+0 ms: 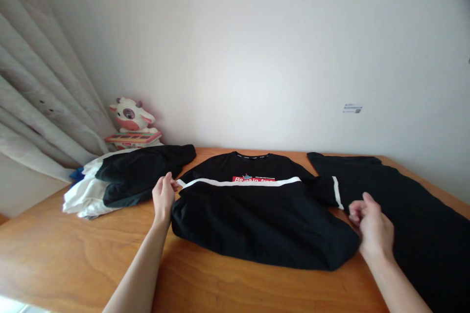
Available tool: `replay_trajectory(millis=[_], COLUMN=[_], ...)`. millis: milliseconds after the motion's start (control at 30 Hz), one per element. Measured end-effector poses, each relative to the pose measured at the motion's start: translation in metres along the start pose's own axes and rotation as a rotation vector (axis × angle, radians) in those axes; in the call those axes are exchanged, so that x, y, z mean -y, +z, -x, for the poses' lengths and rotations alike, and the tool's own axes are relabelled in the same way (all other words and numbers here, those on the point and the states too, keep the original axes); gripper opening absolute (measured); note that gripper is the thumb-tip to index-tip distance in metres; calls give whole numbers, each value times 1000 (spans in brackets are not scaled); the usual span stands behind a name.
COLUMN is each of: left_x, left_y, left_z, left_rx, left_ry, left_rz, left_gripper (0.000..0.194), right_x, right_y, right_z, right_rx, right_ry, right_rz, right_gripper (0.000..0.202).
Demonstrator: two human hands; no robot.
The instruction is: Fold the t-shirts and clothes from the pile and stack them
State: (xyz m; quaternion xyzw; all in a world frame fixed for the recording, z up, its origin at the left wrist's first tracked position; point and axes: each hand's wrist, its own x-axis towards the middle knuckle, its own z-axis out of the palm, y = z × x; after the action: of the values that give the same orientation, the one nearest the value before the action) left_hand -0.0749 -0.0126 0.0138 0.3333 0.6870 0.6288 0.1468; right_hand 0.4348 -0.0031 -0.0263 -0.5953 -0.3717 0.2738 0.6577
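A black T-shirt [253, 225] lies in front of me, its lower part folded up over the front. A white band runs across the fold, just under a partly covered red print with white lettering. At the shirt's left edge, my left hand [164, 198] is closed in a pinch by the white sleeve trim. My right hand [374, 227] is at the right edge, fingers curled against the black cloth and thumb raised. The right sleeve [328, 190], with its white cuff, sticks out just beyond those fingers. What the right fingertips grip is partly hidden.
Left on the wooden table [66, 254] is a pile of black and white clothes [139, 176]. Behind it stands a toy cow [132, 117] with a keyboard, near a curtain [44, 83]. Another black garment [414, 205] spreads on the right. A white wall [249, 58] backs the table.
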Motion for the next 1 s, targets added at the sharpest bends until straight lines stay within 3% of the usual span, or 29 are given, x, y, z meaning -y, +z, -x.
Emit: replay_trajectory(millis=[33, 100, 233, 300, 400, 467, 633, 767, 867, 1000], left_x=[5, 14, 35, 44, 51, 51, 34, 17, 7, -8], left_y=[0, 2, 12, 15, 15, 13, 11, 12, 12, 11], left_z=[-2, -6, -11, -11, -12, -13, -11, 3, 14, 24], left_rx=[-19, 58, 388, 477, 482, 456, 476, 482, 412, 241], left_ry=[55, 141, 305, 315, 270, 268, 350, 353, 382, 431], left_rz=[-86, -244, -555, -743, -916, -950, -878, -823, -708, -328], left_gripper=[37, 38, 55, 58, 59, 58, 53, 47, 32, 30], right_x=[-1, -3, -15, -26, -44, -50, -34, -18, -10, 3], right_y=[2, 7, 16, 19, 23, 25, 27, 25, 24, 23], right_z=[2, 6, 9, 7, 3, 2, 6, 13, 19, 25], right_rx=[-43, -74, 144, 284, 383, 360, 310, 415, 468, 382], right_ry=[-6, -29, -287, -426, -485, -462, -402, -474, -474, -244], right_rz=[32, 87, 379, 501, 654, 758, 772, 710, 623, 430], right_gripper=[46, 44, 54, 56, 52, 49, 47, 38, 40, 45])
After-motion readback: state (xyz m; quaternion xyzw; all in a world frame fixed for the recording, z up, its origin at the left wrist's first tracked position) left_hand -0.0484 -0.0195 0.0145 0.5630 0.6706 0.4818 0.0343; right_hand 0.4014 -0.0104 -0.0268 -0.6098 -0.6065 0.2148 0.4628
